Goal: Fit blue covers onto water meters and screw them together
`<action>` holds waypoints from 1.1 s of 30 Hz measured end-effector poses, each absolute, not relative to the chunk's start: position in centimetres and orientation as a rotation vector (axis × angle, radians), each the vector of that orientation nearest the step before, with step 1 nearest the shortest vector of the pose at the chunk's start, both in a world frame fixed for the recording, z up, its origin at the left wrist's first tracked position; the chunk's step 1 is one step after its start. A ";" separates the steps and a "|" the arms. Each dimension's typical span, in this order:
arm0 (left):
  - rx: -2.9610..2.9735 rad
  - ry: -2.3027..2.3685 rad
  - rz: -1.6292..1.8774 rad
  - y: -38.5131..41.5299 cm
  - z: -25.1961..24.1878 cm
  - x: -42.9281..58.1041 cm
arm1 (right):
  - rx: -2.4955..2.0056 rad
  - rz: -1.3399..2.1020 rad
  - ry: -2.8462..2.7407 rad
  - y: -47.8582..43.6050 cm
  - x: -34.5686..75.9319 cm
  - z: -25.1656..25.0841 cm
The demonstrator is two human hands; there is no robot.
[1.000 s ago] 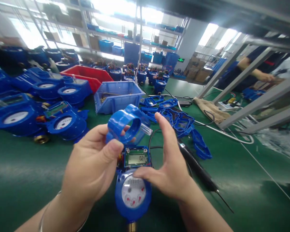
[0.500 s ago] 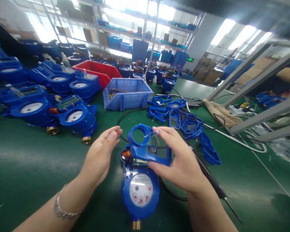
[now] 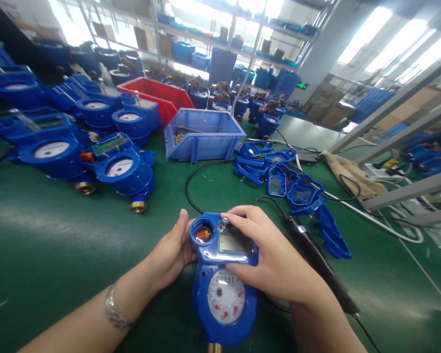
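Observation:
A blue water meter [image 3: 226,297] with a white dial and a brass fitting lies in front of me, dial up. Over its upper part sits a blue plastic cover [image 3: 209,254] with a round hole and a clear window; a display and orange-red wiring show through. My right hand [image 3: 270,250] grips this cover from the right, thumb at its lower edge and fingers along the top. My left hand [image 3: 172,252] is closed against the meter's left side, thumb raised, its fingertips partly hidden. A black electric screwdriver [image 3: 319,264] with a cable lies to the right.
Several blue meters [image 3: 125,169] stand at the left. A light-blue bin [image 3: 206,135] with small brass parts and a red bin [image 3: 158,98] are behind. Loose blue covers [image 3: 277,179] lie in a pile at right, near a brown cloth [image 3: 353,179] and metal frame bars [image 3: 407,189].
My right hand has lowered the cover from a tilted position onto the meter's upper part. My left hand has moved in against the meter's left side. The view has shifted slightly.

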State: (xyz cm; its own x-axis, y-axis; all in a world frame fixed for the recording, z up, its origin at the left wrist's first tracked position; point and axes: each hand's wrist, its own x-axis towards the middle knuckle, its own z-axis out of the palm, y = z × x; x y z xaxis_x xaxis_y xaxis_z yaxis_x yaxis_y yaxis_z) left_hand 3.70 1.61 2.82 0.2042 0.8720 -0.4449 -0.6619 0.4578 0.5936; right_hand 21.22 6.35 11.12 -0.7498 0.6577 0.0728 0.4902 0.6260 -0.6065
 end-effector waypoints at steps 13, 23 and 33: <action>0.551 0.849 1.075 1.4 3.2 2.9 | -1.083 0.894 -2.631 6.3 21.2 11.7; 0.734 0.926 1.090 0.8 3.6 3.6 | -1.119 0.836 -2.660 6.1 20.9 11.4; 0.654 0.949 1.066 1.1 4.0 4.4 | -1.416 1.685 -1.376 6.5 21.1 7.2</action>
State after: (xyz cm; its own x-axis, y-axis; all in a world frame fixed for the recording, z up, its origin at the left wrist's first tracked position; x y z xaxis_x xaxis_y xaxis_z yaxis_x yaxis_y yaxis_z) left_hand 4.38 1.07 4.02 0.1746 0.9305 -0.3220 -0.4273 0.3662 0.8266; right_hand 21.14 6.46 7.22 -0.3027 0.8735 -0.3812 0.1989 -0.3333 -0.9216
